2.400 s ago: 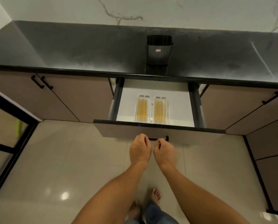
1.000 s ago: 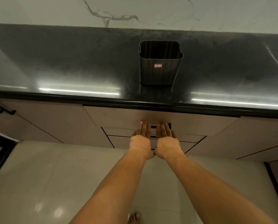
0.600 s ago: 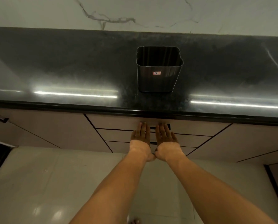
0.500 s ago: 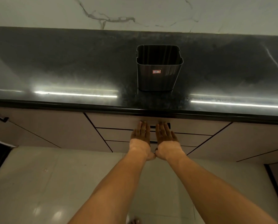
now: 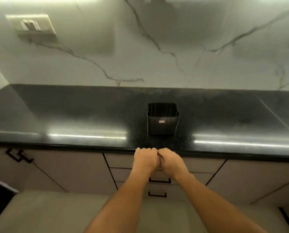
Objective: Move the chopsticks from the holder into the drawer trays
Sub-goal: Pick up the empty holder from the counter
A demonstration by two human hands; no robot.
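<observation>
The black chopstick holder (image 5: 163,118) stands upright on the dark countertop (image 5: 73,115), and its inside looks empty. No chopsticks or trays are in view. The top drawer (image 5: 120,159) under the counter edge is closed. My left hand (image 5: 144,159) and my right hand (image 5: 171,163) are side by side in front of that drawer, both curled into fists and touching each other. A dark sliver shows between them where the drawer handle lies. I cannot tell whether the fingers grip it.
Two lower drawers with black handles (image 5: 159,180) sit beneath the top one. Cabinet doors with black handles (image 5: 19,155) flank them on the left. A marble wall with a switch plate (image 5: 31,26) rises behind the counter. Pale floor tiles lie below.
The drawer with the chopstick trays was open and is now closed. My hands went from flat palms on the drawer front to curled fists. The view has tilted up toward the wall.
</observation>
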